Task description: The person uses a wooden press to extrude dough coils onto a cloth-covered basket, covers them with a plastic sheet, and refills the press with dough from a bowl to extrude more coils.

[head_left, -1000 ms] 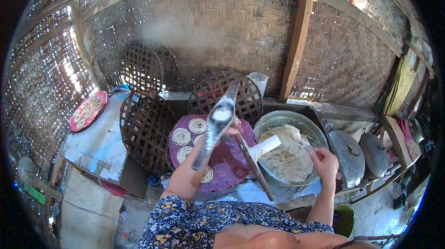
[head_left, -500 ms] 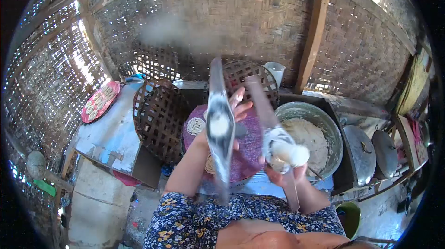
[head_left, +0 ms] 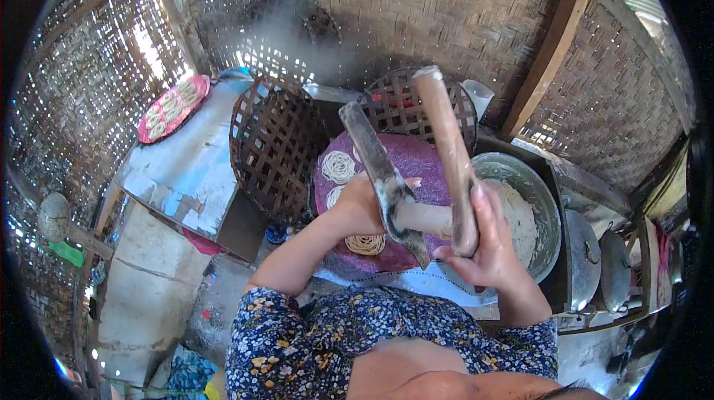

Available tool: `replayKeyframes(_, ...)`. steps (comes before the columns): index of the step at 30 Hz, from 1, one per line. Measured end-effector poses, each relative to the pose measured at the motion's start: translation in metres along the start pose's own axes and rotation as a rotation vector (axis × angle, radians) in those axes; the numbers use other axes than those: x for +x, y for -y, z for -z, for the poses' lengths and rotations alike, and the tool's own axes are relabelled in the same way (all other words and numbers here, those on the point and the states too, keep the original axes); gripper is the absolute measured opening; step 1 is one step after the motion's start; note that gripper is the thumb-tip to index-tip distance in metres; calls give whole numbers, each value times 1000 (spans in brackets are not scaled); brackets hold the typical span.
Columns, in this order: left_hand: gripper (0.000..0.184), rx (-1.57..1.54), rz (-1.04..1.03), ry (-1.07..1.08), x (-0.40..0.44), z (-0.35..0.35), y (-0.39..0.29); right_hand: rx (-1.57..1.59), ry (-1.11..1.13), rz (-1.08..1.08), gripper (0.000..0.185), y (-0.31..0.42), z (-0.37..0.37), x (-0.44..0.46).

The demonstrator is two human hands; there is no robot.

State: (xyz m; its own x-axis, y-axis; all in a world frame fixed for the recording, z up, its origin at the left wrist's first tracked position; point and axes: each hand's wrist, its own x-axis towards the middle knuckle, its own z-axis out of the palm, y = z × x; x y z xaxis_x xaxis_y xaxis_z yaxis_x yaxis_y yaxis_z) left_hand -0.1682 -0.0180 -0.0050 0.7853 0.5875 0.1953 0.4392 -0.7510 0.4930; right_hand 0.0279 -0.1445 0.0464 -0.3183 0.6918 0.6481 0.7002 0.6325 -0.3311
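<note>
Over the purple mat, my hands hold the two wooden parts of a hand press, tilted and close together. My left hand [head_left: 361, 206] is closed on the darker press half [head_left: 368, 143], a long bar that widens at a whitish middle. My right hand [head_left: 487, 240] grips the paler plunger half [head_left: 446, 128] near its lower end. A pale cylinder [head_left: 422, 217] bridges the two bars; how deep it sits in the darker half is hidden. Below, coiled noodle-like nests [head_left: 338, 167] lie on the purple mat [head_left: 405, 151]. A metal basin [head_left: 552, 244] of pale dough [head_left: 523, 214] stands by my right hand.
Two woven baskets, a left one [head_left: 271, 151] and a rear one [head_left: 401, 91], stand behind the mat. A pink tray [head_left: 195, 91] with more nests rests at the far left on a worn tabletop [head_left: 178, 162]. Metal lids [head_left: 584, 258] and a plastic cup [head_left: 478, 95] are at the right.
The two press halves have come from apart to together, the pale cylinder now between them. My left hand has closed round the darker half. The view has shifted.
</note>
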Motion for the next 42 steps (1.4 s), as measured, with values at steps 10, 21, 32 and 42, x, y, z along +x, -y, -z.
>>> replayKeyframes(10,58,-159,-208,-333,32,-7,16,-155,-5,-12,93,-16,-27,15)
replayKeyframes(21,96,-1971,-663,187,66,57,29,1660,698,-818,98,-78,-21,-42)
replayKeyframes(32,56,-2032,-485,-137,111,12,68,1435,611,-1150,101,-91,-4,-37)
replayKeyframes(42,45,-2273,-353,-281,101,-21,114,1130,679,-1203,94,-105,-20,-34)
